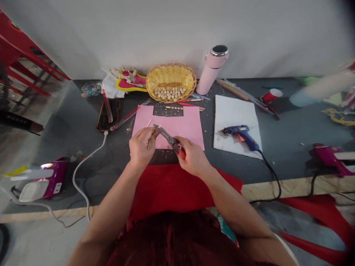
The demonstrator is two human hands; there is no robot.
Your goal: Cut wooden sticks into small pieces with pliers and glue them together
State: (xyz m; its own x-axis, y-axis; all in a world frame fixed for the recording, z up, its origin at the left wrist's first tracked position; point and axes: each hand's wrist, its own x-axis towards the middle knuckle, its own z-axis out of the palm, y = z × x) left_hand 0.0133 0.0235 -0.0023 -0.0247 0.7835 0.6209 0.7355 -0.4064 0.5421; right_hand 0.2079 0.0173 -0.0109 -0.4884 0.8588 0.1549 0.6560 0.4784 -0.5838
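Observation:
My left hand [142, 145] is closed in a pinch over the pink sheet, with a thin pale stick [149, 123] poking up from its fingers. My right hand [193, 154] grips a pair of red-handled cutters [169, 138], their metal jaws reaching left to the left fingertips. A small pale tip shows at the jaws; whether they are closed on it I cannot tell. Beneath both hands lies the pink sheet [194, 127], notched at its far edge. Behind it, a yellow wicker basket [170, 75] holds many small pale cut pieces [169, 94].
Right of the pink sheet, a blue glue gun [244, 136] lies on a white board [234, 107]. A pink bottle [211, 72] stands by the wall. A phone [116, 118] with a white cable [83, 160] lies left. Purple power sockets [57, 179] sit near the front edge.

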